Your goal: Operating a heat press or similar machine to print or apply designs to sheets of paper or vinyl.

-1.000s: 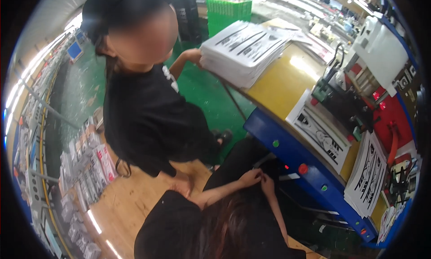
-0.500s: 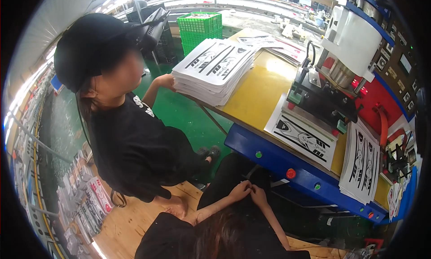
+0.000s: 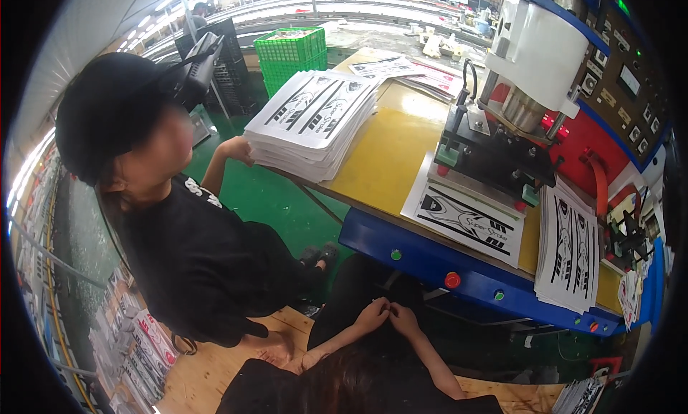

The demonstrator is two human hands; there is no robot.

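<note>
My left hand [image 3: 373, 315] and my right hand [image 3: 404, 320] rest over my lap, in front of the machine table. Their curled fingertips meet. Both are closed, and anything small pinched between them is too small to make out. Beyond them, on the yellow table top [image 3: 383, 145], a printed sheet [image 3: 469, 227] with black graphics lies partly under the black press head [image 3: 494, 163]. To its right stands a stack of printed sheets [image 3: 566, 260]. At the table's far left is a taller stack of printed sheets [image 3: 312, 120], with a co-worker's hand [image 3: 235, 151] at its edge.
A co-worker in black [image 3: 193, 263] sits at my left, one hand on the wooden bench [image 3: 208, 371]. The blue table front [image 3: 423, 263] carries green and red buttons. A green crate [image 3: 290, 48] stands behind. Bundled printed sheets [image 3: 147, 349] lie at the left.
The view has turned slightly right, so the table, press and co-worker appear further left. My hands stay together in my lap. The co-worker's hand remains at the tall stack.
</note>
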